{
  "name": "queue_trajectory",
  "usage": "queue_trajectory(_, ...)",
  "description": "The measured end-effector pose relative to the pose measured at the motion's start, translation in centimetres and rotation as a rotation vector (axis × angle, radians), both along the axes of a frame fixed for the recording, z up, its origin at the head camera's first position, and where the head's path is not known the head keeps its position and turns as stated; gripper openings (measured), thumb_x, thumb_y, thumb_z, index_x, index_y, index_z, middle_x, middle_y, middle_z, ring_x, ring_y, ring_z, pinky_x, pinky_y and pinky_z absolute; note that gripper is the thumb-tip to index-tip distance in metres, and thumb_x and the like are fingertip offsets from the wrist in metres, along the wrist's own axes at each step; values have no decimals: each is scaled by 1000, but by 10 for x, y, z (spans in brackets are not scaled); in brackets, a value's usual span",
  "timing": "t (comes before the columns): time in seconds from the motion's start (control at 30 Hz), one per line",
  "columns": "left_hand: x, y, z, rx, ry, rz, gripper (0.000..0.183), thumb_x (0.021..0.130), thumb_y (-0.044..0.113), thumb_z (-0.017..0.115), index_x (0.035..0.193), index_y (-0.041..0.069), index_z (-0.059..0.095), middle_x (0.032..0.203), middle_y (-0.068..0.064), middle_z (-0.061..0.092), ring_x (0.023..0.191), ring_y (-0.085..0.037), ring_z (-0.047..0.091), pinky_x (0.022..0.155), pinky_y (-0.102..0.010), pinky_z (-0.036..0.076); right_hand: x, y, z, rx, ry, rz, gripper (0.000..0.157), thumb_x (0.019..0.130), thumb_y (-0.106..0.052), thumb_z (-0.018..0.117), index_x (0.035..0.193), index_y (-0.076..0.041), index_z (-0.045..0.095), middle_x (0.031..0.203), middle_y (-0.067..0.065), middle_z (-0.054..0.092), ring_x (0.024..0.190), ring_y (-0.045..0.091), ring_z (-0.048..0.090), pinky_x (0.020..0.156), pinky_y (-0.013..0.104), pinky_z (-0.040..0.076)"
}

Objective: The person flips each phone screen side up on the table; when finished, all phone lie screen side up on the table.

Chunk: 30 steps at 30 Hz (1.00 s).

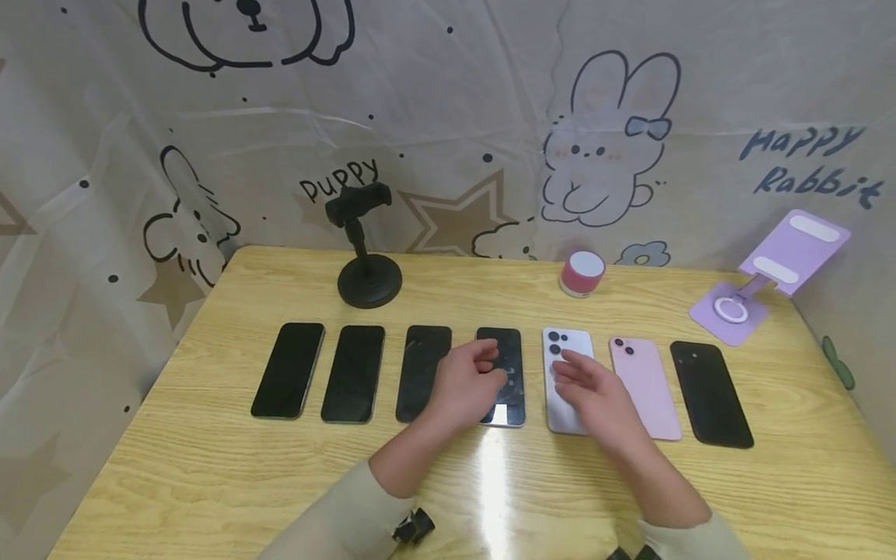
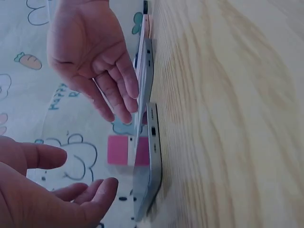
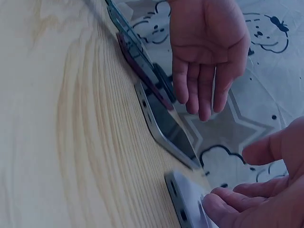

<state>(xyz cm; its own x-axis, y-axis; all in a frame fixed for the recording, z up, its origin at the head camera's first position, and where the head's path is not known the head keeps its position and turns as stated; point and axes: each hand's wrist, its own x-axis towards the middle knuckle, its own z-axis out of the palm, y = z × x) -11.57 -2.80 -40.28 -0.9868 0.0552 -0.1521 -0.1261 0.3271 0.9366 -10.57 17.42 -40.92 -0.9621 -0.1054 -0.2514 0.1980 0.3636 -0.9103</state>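
Several phones lie in a row across the wooden table. My left hand point(image 1: 465, 385) is over the row with loosely bent fingers and nothing in it, overlapping a dark phone point(image 1: 509, 350) and the edge of the black phone point(image 1: 418, 365) to its left. My right hand point(image 1: 595, 397) hovers at the white phone point(image 1: 560, 404), which lies camera side up, and partly covers the pink phone point(image 1: 654, 389). Both palms turn inward. In the left wrist view the right hand point(image 2: 92, 52) has extended fingers; in the right wrist view the left hand point(image 3: 209, 52) is likewise empty.
Black phones point(image 1: 288, 369) point(image 1: 353, 373) lie at the left and another black phone point(image 1: 712, 393) at the right end. Behind the row stand a black phone stand point(image 1: 369, 280), a small pink-red cylinder point(image 1: 581, 278) and a purple folding stand point(image 1: 791, 253). A printed cloth point(image 1: 455, 101) hangs behind.
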Motion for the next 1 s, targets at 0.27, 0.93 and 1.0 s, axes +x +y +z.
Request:
queue_trajectory(0.27, 1, 32, -1, 63, -60, -65, 44, 91, 5, 67, 134, 1, 61, 126, -6, 64, 116, -23, 59, 92, -34, 50, -1, 29, -1, 61, 63, -44, 55, 101, -6, 55, 149, 8, 36, 141, 26, 51, 129, 35, 51, 100, 28, 44)
queue_trajectory(0.93, 2, 82, -14, 142, -188, 35, 63, 74, 2, 71, 136, 2, 60, 134, -12, 60, 127, -25, 51, 103, -39, 42, 0, 52, -5, 64, 51, -15, 62, 101, -8, 57, 152, 9, 28, 146, 30, 43, 133, 39, 45, 94, 23, 46)
queue_trajectory(1.0, 2, 83, -13, 163, -191, 53, 63, 74, 2, 70, 136, 1, 60, 134, -13, 60, 126, -25, 52, 102, -39, 44, -1, 52, -3, 40, 35, -30, 63, 100, -8, 57, 153, 7, 27, 147, 29, 42, 133, 38, 45, 92, 21, 47)
